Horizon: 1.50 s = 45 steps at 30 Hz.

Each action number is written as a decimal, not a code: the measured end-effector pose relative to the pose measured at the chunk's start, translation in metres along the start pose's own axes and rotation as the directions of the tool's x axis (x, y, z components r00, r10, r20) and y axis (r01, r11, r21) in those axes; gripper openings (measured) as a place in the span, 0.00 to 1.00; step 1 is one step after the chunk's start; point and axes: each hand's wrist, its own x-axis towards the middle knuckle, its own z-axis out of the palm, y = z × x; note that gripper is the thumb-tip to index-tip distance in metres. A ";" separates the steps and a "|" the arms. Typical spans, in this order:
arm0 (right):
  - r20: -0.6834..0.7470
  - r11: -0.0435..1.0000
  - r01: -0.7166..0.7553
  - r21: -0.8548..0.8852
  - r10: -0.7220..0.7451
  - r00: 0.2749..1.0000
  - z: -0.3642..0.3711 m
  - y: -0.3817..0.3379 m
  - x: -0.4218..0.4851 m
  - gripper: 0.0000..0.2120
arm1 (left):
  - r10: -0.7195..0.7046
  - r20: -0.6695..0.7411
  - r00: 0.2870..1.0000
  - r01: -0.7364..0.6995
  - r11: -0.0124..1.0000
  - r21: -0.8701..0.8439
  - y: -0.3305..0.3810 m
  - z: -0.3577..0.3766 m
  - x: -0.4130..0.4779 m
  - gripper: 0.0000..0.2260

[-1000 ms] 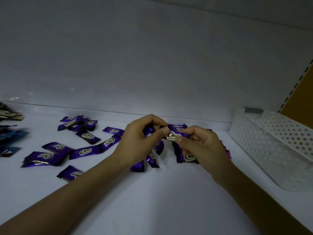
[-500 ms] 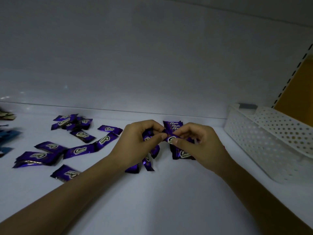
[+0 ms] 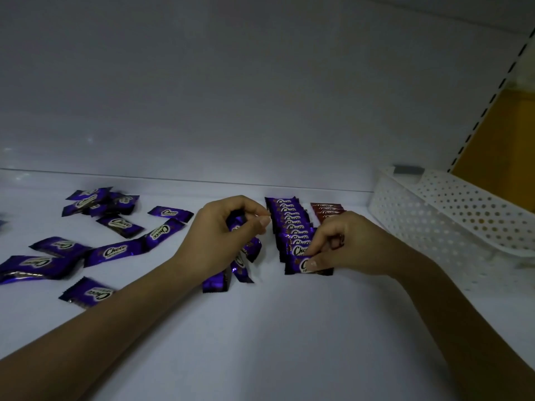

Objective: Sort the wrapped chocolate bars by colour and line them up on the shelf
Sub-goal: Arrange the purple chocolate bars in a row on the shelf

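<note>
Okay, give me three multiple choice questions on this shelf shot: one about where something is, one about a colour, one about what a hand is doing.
1. Where does the white perforated basket stand relative to the lined-up purple row?
A. To its left
B. To its right
C. On top of it

2. What colour is the short row beside the purple row?
A. Green
B. Yellow
C. Reddish brown

3. What is the right hand doing?
A. Pinching the front bar of the purple row
B. Lying flat and open
C. Gripping the basket

1 B: the basket stands at the right end of the shelf, past both rows.
2 C: its wrappers look reddish brown.
3 A: thumb and fingers close on that bar's wrapper; the left hand grips loose purple bars.
</note>
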 end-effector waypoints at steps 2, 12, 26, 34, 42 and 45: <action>-0.039 0.997 0.023 -0.078 -0.026 0.999 0.000 0.001 0.000 0.11 | 0.003 -0.009 1.000 -0.003 1.000 -0.004 0.000 0.000 0.001 0.06; -0.117 0.976 0.064 -0.209 -0.090 0.989 0.004 0.006 0.004 0.09 | -0.024 -0.031 0.999 0.023 0.999 -0.026 0.002 0.000 0.002 0.05; -0.274 0.987 0.121 0.105 -0.088 0.958 0.019 -0.016 0.003 0.17 | -0.148 -0.245 0.958 0.118 0.984 -0.136 0.014 -0.007 0.010 0.04; -0.109 0.883 0.098 0.459 -0.054 0.993 0.058 -0.049 0.009 0.21 | -0.430 -0.038 0.902 0.239 0.571 -0.785 0.039 0.002 0.014 0.04; -0.019 0.904 -0.007 0.429 0.017 1.000 0.049 -0.045 0.007 0.12 | -0.405 -0.022 0.914 0.235 0.572 -0.786 0.034 0.005 0.014 0.04; -0.015 0.925 -0.007 0.379 0.013 1.000 0.041 -0.044 0.002 0.10 | -0.451 -0.147 0.880 0.185 0.611 -0.770 0.028 -0.004 0.020 0.03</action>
